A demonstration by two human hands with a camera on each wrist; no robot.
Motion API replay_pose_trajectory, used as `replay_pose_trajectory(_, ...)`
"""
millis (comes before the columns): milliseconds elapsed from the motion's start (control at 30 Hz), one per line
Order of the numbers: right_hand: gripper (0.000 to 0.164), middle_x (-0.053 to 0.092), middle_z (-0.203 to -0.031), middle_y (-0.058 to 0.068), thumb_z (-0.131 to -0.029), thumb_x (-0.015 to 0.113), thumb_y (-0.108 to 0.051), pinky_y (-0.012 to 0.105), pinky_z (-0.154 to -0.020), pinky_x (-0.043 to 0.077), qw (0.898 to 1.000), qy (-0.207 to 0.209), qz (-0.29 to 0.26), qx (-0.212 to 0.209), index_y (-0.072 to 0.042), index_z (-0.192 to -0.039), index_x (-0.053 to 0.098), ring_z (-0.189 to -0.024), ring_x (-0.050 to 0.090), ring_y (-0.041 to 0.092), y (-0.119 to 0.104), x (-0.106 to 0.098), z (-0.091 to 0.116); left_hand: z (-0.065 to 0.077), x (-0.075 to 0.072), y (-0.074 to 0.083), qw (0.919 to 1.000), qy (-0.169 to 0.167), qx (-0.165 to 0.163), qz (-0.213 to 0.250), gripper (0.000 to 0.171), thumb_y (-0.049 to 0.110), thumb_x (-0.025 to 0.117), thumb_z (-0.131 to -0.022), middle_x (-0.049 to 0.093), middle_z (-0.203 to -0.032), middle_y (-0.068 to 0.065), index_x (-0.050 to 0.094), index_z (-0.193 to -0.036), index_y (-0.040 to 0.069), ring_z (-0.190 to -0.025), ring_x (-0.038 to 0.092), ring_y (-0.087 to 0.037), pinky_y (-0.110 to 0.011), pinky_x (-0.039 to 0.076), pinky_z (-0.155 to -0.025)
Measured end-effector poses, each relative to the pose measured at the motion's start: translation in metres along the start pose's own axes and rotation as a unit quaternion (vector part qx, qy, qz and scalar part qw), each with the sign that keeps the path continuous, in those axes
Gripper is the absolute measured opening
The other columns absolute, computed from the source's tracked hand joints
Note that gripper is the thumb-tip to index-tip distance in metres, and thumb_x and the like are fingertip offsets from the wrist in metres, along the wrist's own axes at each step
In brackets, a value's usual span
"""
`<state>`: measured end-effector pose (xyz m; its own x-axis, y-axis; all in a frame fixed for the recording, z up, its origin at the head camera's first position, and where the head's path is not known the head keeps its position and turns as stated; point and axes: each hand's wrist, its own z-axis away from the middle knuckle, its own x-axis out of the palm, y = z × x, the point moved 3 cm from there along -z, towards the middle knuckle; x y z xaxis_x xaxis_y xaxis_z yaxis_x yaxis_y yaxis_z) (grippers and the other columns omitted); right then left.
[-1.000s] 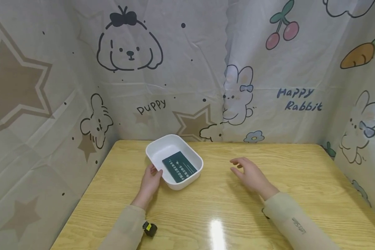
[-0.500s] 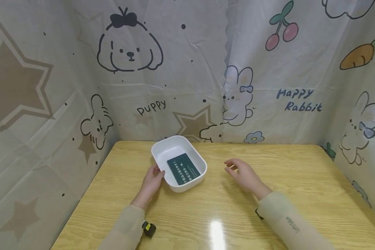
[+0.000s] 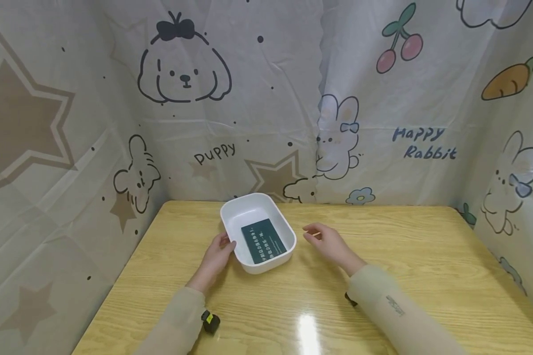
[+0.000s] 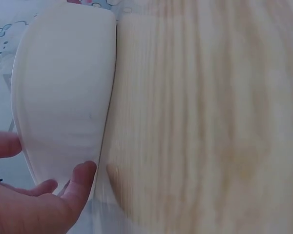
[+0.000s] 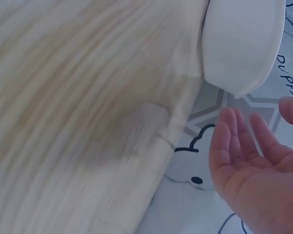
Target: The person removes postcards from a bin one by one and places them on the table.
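Observation:
A white plastic storage bin (image 3: pixel 266 267) with rounded corners stands on the table, left of centre in the head view. Inside it lies a dark green booklet (image 3: pixel 263 240) printed with white characters. My left hand (image 3: pixel 216 256) grips the bin's left side, thumb over the rim and fingers along the outer wall. In the left wrist view, fingertips (image 4: pixel 85 168) reach low on the white wall. Just right of the bin, my right hand (image 3: pixel 330 241) holds nothing. Its loosely bent fingers (image 5: pixel 229 131) face the bin's wall with a gap between in the right wrist view.
The wooden table (image 3: pixel 408 246) extends around the bin. A patterned curtain (image 3: pixel 266 98) encloses its back and both sides. Black wrist devices show beside the left sleeve (image 3: pixel 210 322) and under the right sleeve (image 3: pixel 382 301).
My left hand and the bin with the booklet have shifted to the right. My right hand has moved left, closing most of the gap to the bin.

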<state>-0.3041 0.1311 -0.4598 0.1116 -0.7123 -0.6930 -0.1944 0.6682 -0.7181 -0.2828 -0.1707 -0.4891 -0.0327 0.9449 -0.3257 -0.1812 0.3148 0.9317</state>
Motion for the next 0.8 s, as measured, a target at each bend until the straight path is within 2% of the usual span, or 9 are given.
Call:
replay_pose_trajectory(300,0.037,0.063,-0.117,0.014,-0.096,0.053,-0.030,0.044,-0.087,0.054,0.996,-0.009,-0.068,0.048,-0.009,-0.127,0.056,-0.098,0.061,0.023,-0.006,0.013,-0.009,-0.004,0.001,0.002,0.9998,-0.016,0.008,0.000,0.056,0.026,0.047,-0.098,0.037,-0.147,-0.023,0.029,-0.146,0.004,-0.134,0.031,-0.037,-0.056,0.026,-0.113)
replay_pose_trajectory(500,0.040,0.059,-0.121,0.020,-0.098,0.050,-0.029,0.044,-0.086,0.055,0.990,-0.022,-0.123,0.069,-0.005,-0.130,0.053,-0.096,0.062,0.024,-0.009,0.019,-0.013,-0.006,0.005,0.003,0.9991,-0.025,0.002,0.033,0.054,0.023,0.048,-0.098,0.038,-0.146,-0.024,0.031,-0.145,0.002,-0.131,0.036,-0.036,-0.052,0.034,-0.110)
replay_pose_trajectory(600,0.037,0.060,-0.118,0.020,-0.098,0.051,-0.026,0.043,-0.086,0.056,0.989,-0.021,-0.130,0.067,-0.005,-0.129,0.053,-0.093,0.062,0.024,-0.009,0.022,-0.014,-0.009,0.008,0.003,0.9983,-0.029,0.003,0.051,0.055,0.019,0.049,-0.097,0.039,-0.144,-0.026,0.030,-0.144,-0.001,-0.127,0.041,-0.036,-0.051,0.038,-0.107)
replay_pose_trajectory(800,0.032,0.063,-0.111,0.017,-0.096,0.055,-0.020,0.042,-0.083,0.056,0.990,-0.027,-0.128,0.061,-0.005,-0.124,0.057,-0.090,0.061,0.022,-0.003,0.024,-0.014,-0.009,0.012,0.003,0.9978,-0.027,-0.001,0.060,0.054,0.017,0.050,-0.096,0.040,-0.143,-0.026,0.031,-0.143,-0.001,-0.124,0.043,-0.036,-0.051,0.039,-0.106)
